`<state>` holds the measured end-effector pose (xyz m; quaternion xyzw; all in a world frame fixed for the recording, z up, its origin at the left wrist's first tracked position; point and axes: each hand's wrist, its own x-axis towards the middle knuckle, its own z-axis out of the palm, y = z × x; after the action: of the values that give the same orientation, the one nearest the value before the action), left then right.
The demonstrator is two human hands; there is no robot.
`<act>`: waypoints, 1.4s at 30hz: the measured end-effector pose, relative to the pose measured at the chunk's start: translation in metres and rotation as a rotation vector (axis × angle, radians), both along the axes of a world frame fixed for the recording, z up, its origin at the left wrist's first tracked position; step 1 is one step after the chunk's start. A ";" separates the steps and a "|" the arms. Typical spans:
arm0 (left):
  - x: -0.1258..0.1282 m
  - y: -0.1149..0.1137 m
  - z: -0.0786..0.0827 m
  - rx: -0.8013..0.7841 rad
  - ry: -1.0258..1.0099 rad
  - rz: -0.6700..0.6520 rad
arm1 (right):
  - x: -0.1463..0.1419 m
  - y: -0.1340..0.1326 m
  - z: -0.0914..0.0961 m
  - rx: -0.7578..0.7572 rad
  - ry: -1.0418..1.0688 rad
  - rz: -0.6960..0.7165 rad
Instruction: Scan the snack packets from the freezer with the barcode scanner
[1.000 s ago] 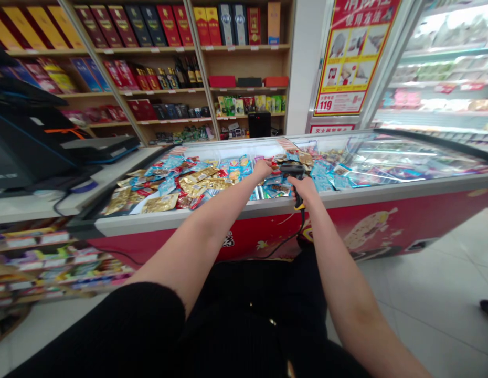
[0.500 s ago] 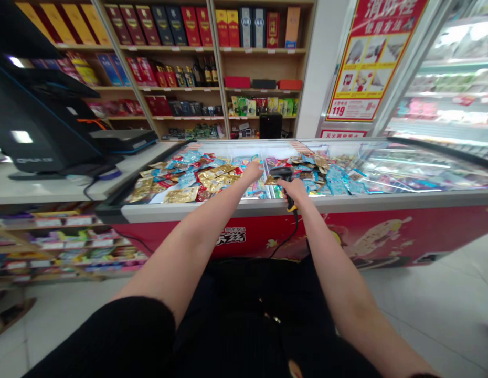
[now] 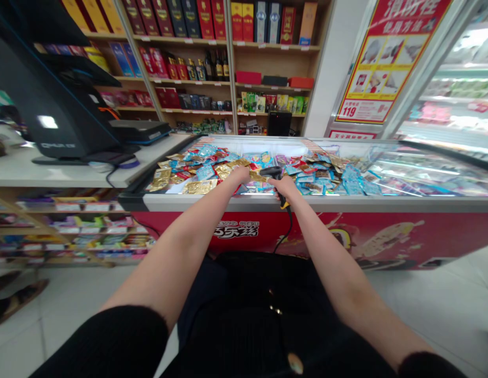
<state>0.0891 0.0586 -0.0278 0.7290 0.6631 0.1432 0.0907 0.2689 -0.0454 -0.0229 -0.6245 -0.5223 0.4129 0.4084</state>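
My right hand (image 3: 284, 187) is closed around a black and yellow barcode scanner (image 3: 271, 171), whose cable hangs down the front of the chest freezer (image 3: 181, 202). Just left of the scanner, a gold foil packet (image 3: 258, 177) spans the gap between my two hands. My left hand (image 3: 240, 175) is closed at the packet's left end, its fingertips partly hidden. Beneath and around both hands lie loose foil packets in the freezer: gold ones (image 3: 200, 187) to the left, blue ones (image 3: 352, 178) to the right, with red ones mixed in.
A black checkout terminal (image 3: 51, 115) and a flat scale-like device (image 3: 139, 129) stand on the white counter (image 3: 16, 173) at left. Behind the freezer rise shelves (image 3: 197, 39) of boxes and bottles. A glass lid (image 3: 425, 165) covers the freezer's right part.
My left hand has drawn back and left, towards the near rim. The gold packet beside the scanner now reaches across to it. The scanner has shifted slightly left, and the view has turned a little.
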 end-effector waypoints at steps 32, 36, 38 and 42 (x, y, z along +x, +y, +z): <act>0.006 0.003 0.019 0.027 -0.527 0.055 | 0.015 -0.009 0.020 0.024 0.037 -0.078; 0.004 0.001 0.019 -0.013 -0.690 0.103 | 0.017 -0.010 0.022 0.031 0.049 -0.071; 0.004 0.001 0.019 -0.028 -0.714 0.125 | 0.016 -0.011 0.023 0.029 0.058 -0.071; 0.005 0.002 0.017 -0.027 -0.734 0.154 | 0.015 -0.013 0.025 0.023 0.071 -0.074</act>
<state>0.0944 0.0606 -0.0104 0.5758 0.6413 0.3926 0.3209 0.2836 -0.0583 0.0020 -0.6237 -0.4886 0.4133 0.4487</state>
